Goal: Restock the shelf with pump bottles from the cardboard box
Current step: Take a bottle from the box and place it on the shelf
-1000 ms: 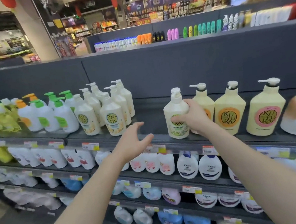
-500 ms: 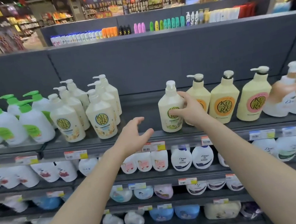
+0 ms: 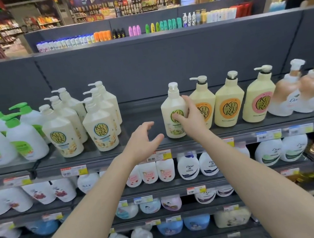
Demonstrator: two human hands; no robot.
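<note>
On top shelf [image 3: 150, 107], right hand [image 3: 189, 117] fingers clamped on cream bottle [image 3: 173, 112], left hand [image 3: 142, 141] fingers apart

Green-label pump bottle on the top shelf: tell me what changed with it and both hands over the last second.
The green-label pump bottle went from lifted and tilted to standing upright on the top shelf, beside the orange-label bottle. The right hand stayed on the bottle's label side throughout, not letting go. The left hand stayed open and empty in front of the shelf edge. The other bottles did not move.

Right hand [image 3: 188, 115] grips pump bottle [image 3: 173, 112] — left hand [image 3: 142, 141] spread.
</note>
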